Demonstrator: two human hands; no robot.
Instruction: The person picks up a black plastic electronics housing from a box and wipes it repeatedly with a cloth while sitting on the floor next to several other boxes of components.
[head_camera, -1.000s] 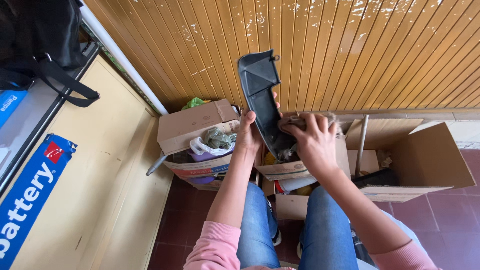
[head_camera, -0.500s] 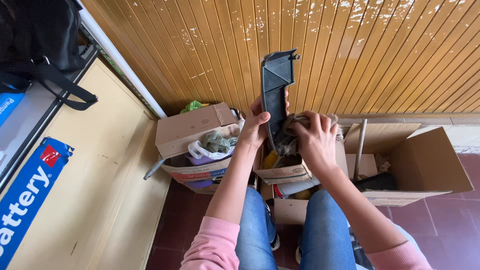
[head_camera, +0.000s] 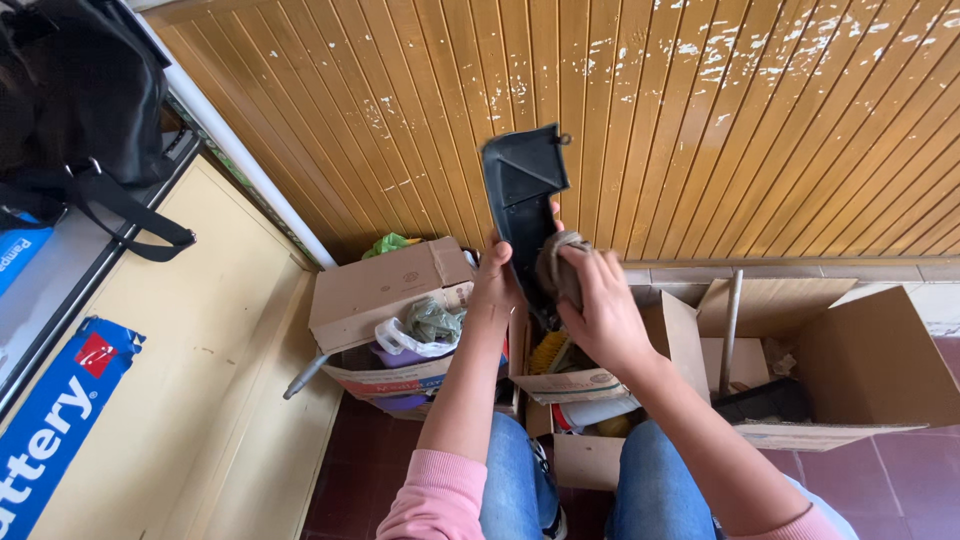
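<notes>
Sitting low over a dark red tiled floor (head_camera: 900, 480), the person has both knees in blue jeans (head_camera: 655, 490) nearest the camera, with pink sleeves (head_camera: 430, 505) pushed up the forearms. Just beyond the knees, the left hand (head_camera: 497, 285) is wrapped around the lower part of a black plastic panel (head_camera: 522, 195), holding it upright in front of the chest, its upper end showing a triangular recess. The right hand (head_camera: 600, 310) is closed on a bunched brownish cloth (head_camera: 560, 265) and presses it against the panel's lower right edge, just beside the left hand's fingers. Judging from this, the wiping looks to be under way at the lower part; the upper end is not being touched by the cloth, and whether it is already clean cannot be told from here. Below and beyond the hands stand open cardboard boxes: one on the left (head_camera: 385, 290) with a plastic bag and crumpled bits in it, a middle one (head_camera: 570, 385) holding a yellow brush (head_camera: 548, 352), and a large one on the right (head_camera: 870, 350) with a metal rod (head_camera: 733, 315) leaning in it. Farthest off rises a wooden slat wall (head_camera: 750, 120) flecked with white, and a black bag (head_camera: 70, 100) hangs at far left.
</notes>
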